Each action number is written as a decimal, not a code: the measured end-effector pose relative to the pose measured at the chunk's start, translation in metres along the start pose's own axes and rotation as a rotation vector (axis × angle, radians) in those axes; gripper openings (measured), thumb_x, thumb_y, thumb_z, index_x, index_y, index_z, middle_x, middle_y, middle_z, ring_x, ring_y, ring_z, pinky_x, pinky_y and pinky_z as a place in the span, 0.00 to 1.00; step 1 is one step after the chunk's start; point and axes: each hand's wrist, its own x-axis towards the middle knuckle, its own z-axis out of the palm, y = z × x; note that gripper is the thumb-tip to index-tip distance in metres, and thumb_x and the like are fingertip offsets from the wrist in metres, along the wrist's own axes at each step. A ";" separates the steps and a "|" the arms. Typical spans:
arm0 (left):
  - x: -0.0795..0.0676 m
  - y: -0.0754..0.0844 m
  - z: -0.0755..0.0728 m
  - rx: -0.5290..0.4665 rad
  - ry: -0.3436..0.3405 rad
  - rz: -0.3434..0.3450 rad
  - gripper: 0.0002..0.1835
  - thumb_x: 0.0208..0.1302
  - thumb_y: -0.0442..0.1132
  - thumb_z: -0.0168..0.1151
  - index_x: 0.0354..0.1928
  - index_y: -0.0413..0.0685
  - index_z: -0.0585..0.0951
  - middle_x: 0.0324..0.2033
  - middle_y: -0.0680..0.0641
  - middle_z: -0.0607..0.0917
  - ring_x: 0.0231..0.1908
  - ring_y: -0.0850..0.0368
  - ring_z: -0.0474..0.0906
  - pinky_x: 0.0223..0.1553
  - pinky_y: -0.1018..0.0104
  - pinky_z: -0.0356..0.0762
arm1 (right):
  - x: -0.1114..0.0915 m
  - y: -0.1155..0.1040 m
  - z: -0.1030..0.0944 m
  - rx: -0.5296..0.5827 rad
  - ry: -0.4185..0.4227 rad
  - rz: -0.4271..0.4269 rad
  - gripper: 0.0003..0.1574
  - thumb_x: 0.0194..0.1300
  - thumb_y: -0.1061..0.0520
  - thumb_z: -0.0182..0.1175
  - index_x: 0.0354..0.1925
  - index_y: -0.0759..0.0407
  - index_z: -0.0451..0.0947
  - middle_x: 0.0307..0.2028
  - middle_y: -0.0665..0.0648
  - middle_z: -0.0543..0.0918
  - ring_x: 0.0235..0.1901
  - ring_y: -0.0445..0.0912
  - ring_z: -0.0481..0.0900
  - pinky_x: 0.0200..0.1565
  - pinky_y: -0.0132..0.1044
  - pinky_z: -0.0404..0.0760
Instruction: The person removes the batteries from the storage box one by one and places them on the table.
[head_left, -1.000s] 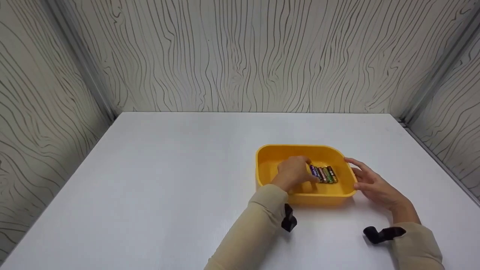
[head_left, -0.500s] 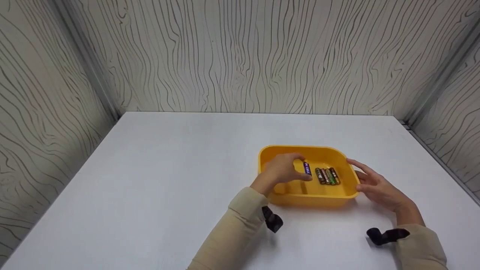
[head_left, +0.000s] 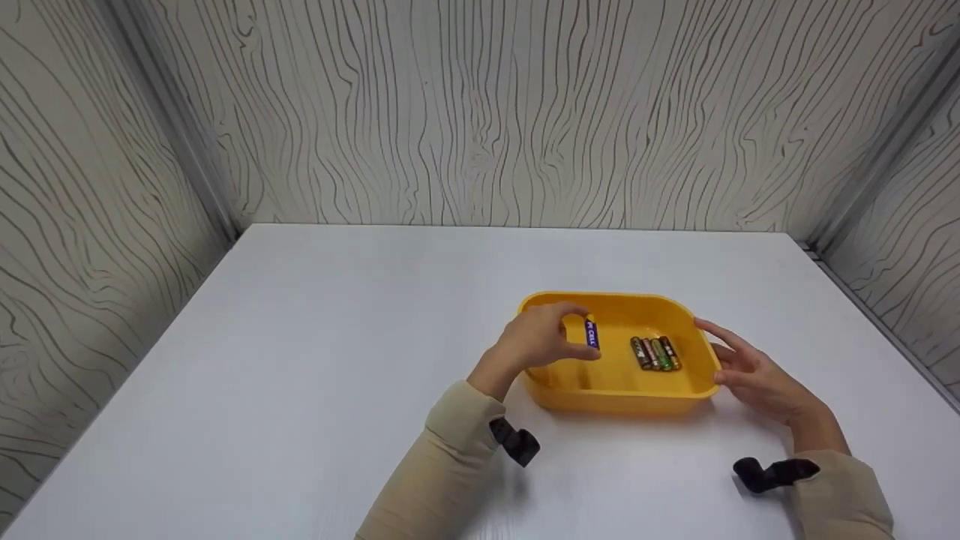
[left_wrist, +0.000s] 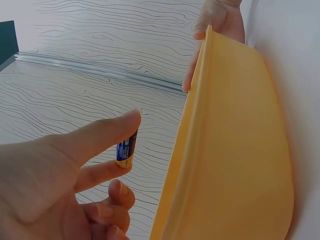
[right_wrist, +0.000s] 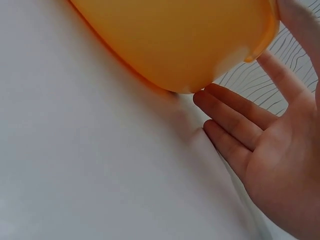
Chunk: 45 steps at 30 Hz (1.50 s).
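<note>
In the head view a yellow plastic tub [head_left: 615,403] stands on a white table. My left hand [head_left: 536,334] is over its left part and pinches a purple-blue battery [head_left: 592,331] by its ends, between thumb and index finger. The left wrist view shows this battery [left_wrist: 126,150] held above the tub's rim, its lower end gold. Several other batteries [head_left: 655,353] lie side by side in the tub's right part. At the tub's right end is my right hand [head_left: 765,382]. Its fingers are spread and fairly straight, touching the rim and the outer wall, as the right wrist view shows.
The white table [head_left: 360,360] extends to the left of the tub. Wood-grain patterned panels [head_left: 465,112] rise behind it and at both sides. A black wrist camera [head_left: 514,441] is at the left cuff and another black camera [head_left: 772,474] at the right cuff.
My left hand has lifted the purple-blue battery away from the row and carried it left over the tub. The right hand has stayed at the tub's right end.
</note>
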 end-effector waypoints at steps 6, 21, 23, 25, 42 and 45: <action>-0.005 -0.010 -0.006 -0.040 0.012 0.005 0.32 0.54 0.54 0.71 0.62 0.60 0.75 0.51 0.50 0.83 0.40 0.60 0.73 0.42 0.70 0.74 | 0.001 0.001 0.001 -0.033 0.027 0.029 0.46 0.68 0.69 0.50 0.76 0.49 0.44 0.63 0.35 0.72 0.59 0.31 0.75 0.57 0.22 0.74; -0.013 -0.044 -0.019 -0.199 0.037 0.003 0.31 0.54 0.49 0.72 0.61 0.55 0.76 0.33 0.50 0.75 0.33 0.59 0.67 0.32 0.71 0.66 | 0.001 -0.001 0.002 -0.079 0.071 0.076 0.47 0.68 0.67 0.52 0.76 0.48 0.43 0.62 0.31 0.70 0.58 0.28 0.74 0.57 0.21 0.73; -0.013 -0.047 -0.022 -0.207 0.037 -0.013 0.31 0.54 0.49 0.72 0.61 0.56 0.76 0.34 0.49 0.76 0.34 0.59 0.68 0.33 0.72 0.66 | 0.000 0.000 0.003 -0.070 0.067 0.061 0.46 0.68 0.67 0.51 0.76 0.49 0.43 0.62 0.32 0.70 0.58 0.29 0.74 0.57 0.21 0.73; -0.014 -0.051 -0.024 -0.214 0.036 -0.026 0.31 0.54 0.50 0.72 0.61 0.56 0.75 0.35 0.48 0.76 0.34 0.58 0.68 0.32 0.72 0.67 | 0.000 0.000 0.004 -0.066 0.067 0.053 0.46 0.68 0.67 0.52 0.76 0.48 0.44 0.62 0.33 0.70 0.58 0.29 0.74 0.57 0.21 0.73; -0.017 -0.085 -0.041 -0.215 0.020 -0.069 0.29 0.54 0.47 0.73 0.59 0.57 0.77 0.32 0.50 0.73 0.34 0.57 0.67 0.32 0.70 0.65 | -0.001 0.000 0.005 -0.060 0.065 0.044 0.47 0.68 0.67 0.51 0.76 0.48 0.43 0.62 0.29 0.69 0.59 0.28 0.73 0.57 0.19 0.72; -0.016 -0.089 -0.042 -0.212 0.016 -0.078 0.30 0.53 0.47 0.73 0.60 0.57 0.77 0.33 0.50 0.73 0.34 0.56 0.67 0.33 0.69 0.65 | -0.002 0.000 0.005 -0.062 0.065 0.037 0.47 0.68 0.68 0.51 0.77 0.49 0.42 0.63 0.29 0.68 0.59 0.27 0.73 0.57 0.19 0.72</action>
